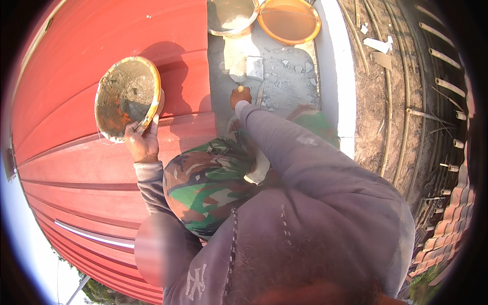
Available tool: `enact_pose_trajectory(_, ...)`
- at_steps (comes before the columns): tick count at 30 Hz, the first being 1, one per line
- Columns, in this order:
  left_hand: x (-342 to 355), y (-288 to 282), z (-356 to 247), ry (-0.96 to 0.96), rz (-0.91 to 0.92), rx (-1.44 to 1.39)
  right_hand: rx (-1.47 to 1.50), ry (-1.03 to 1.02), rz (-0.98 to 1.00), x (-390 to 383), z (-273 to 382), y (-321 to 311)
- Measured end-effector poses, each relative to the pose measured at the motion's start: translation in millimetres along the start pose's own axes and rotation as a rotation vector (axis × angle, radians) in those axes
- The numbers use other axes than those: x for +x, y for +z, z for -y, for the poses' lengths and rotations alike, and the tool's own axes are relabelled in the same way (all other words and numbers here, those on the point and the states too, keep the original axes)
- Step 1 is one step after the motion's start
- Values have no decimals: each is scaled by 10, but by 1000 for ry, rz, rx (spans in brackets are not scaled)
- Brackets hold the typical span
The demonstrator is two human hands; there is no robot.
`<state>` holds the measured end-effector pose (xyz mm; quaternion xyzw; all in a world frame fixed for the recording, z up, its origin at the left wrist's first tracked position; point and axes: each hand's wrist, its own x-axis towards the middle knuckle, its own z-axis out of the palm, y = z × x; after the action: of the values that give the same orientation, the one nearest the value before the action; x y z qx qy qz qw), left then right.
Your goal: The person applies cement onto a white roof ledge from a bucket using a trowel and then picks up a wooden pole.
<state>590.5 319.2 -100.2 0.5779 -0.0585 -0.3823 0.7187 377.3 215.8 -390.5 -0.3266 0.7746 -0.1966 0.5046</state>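
Observation:
My left hand (142, 142) grips the rim of a mortar-smeared bucket (124, 81) with an orange edge and grey wet mix inside, over the red metal roof. My right hand (240, 97) reaches out at centre, closed around the pale handle (241, 89) of a tool that looks like a trowel; its blade is hard to make out against the bright grey ledge (279, 94). Just beyond that hand lies a white square piece (254, 67), with broken grey fragments (297, 68) to its right.
An orange-rimmed basin (288, 25) and another bucket (231, 15) stand at the far end of the ledge. A white wall edge (341, 91) borders it on the right, beside bamboo poles (389, 127) and roof tiles (442, 234). Red corrugated roofing (76, 193) spans the left.

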Motion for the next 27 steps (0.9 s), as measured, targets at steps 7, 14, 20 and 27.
enact_pose_trajectory(7,62,-69,17,25,57,28,208,252,-353,320,-341,-591)
enact_pose_trajectory(14,2,11,25,-4,55,15,190,307,-547,403,-333,-823)
enact_pose_trajectory(20,-17,27,12,-1,16,-43,132,185,-501,185,-107,-1072)
enact_pose_trajectory(27,-10,23,44,11,28,-42,114,-105,-132,-250,251,-1340)
